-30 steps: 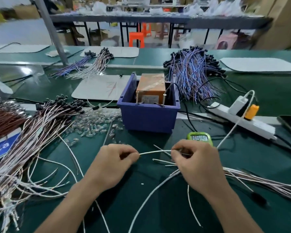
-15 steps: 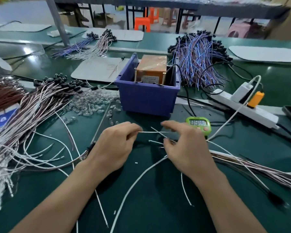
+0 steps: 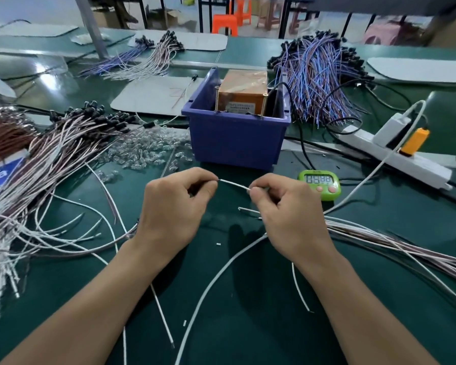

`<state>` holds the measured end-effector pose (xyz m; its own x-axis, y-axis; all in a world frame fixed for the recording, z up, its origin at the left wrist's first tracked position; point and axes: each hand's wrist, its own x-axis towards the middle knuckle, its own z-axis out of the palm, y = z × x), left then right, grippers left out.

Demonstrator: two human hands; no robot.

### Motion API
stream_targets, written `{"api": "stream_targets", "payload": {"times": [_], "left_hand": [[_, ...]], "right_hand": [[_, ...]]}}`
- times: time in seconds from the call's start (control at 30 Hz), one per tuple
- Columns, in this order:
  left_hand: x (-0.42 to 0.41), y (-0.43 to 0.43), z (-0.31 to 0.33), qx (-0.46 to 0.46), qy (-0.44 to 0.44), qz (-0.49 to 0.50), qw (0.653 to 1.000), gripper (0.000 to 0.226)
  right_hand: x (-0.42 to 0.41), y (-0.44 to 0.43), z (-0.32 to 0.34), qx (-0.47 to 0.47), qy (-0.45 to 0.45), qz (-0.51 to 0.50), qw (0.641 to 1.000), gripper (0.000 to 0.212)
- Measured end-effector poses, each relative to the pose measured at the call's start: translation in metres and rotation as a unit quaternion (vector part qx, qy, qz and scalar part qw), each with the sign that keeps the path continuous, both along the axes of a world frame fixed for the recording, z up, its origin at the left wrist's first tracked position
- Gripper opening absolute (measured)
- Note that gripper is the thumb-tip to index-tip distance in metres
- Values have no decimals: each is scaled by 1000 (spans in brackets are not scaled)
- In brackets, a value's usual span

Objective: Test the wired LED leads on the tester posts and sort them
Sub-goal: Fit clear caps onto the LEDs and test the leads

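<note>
left hand (image 3: 174, 214) pinches one end of a short white lead (image 3: 233, 183) between thumb and forefinger, other fingers curled. right hand (image 3: 292, 219) pinches the other end the same way. the lead is stretched between them above the green mat (image 3: 248, 325), just in front of the blue bin (image 3: 234, 143). the tester box (image 3: 242, 93) sits inside the bin with brass posts (image 3: 217, 101) up at its front corners; the lead isn't on them yet.

likely risks: the thin end slips out of a pinch on the lift. an end lands on the bin rim instead of a post and reads as a dead lead. the forearms are over loose white wires (image 3: 216, 279), so moving may drag them into the wrong pile.

room: the bin's front wall is between hands and posts, so the path is up and over. green timer (image 3: 319, 184) is just beside the right hand. the pink-white lead pile (image 3: 45, 167) crowds the left, a second bundle (image 3: 406, 248) the right.
</note>
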<state>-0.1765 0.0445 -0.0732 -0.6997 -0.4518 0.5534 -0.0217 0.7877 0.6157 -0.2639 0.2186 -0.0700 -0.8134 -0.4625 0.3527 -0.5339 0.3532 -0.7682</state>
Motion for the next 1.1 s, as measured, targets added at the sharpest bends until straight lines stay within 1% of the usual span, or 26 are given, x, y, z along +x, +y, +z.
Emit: {"api": "stream_targets", "payload": {"times": [0.1, 0.17, 0.27, 0.37, 0.53, 0.63, 0.7, 0.77, 0.8, 0.87, 0.93, 1.03, 1.07, 1.1], "left_hand": [[1, 5, 3, -9, 11, 2, 1000, 2], [3, 7, 6, -18, 19, 4, 1000, 7], [6, 10, 6, -63, 33, 6, 997, 12], [6, 10, 6, -89, 48, 13, 995, 15], [6, 10, 8, -23, 82, -22, 996, 8], [5, 12, 6, -12, 74, -31, 997, 10], [4, 15, 5, -22, 50, -35, 998, 9], [4, 19, 3, -44, 17, -49, 998, 5], [3, 21, 2, -52, -2, -62, 997, 2], [2, 25, 1, -48, -43, -90, 994, 11], [2, 27, 0, -43, -77, -111, 990, 19], [1, 28, 0, -40, -107, -116, 987, 24], [1, 28, 1, -38, -110, -113, 987, 24], [1, 28, 2, -37, -109, -111, 987, 24]], "right_hand": [[1, 0, 0, 0, -15, 12, 1000, 16], [2, 2, 3, -9, -28, 19, 999, 15], [4, 3, 5, -24, -53, 44, 997, 15], [7, 2, 6, -37, -57, 60, 996, 16], [4, 7, 12, -50, -46, 61, 996, 16], [-6, 20, 21, -53, -45, 16, 997, 16], [-15, 34, 28, -49, -51, -23, 997, 10], [-19, 47, 33, -5, -37, -52, 998, 7], [-20, 52, 35, 38, -25, -58, 997, 9], [-19, 56, 37, 145, -13, -47, 988, 12], [-21, 58, 37, 215, -26, -40, 975, 15], [-28, 66, 39, 264, -56, -49, 962, 20], [-29, 69, 39, 269, -65, -53, 959, 20], [-29, 70, 41, 254, -72, -57, 963, 20]]}}
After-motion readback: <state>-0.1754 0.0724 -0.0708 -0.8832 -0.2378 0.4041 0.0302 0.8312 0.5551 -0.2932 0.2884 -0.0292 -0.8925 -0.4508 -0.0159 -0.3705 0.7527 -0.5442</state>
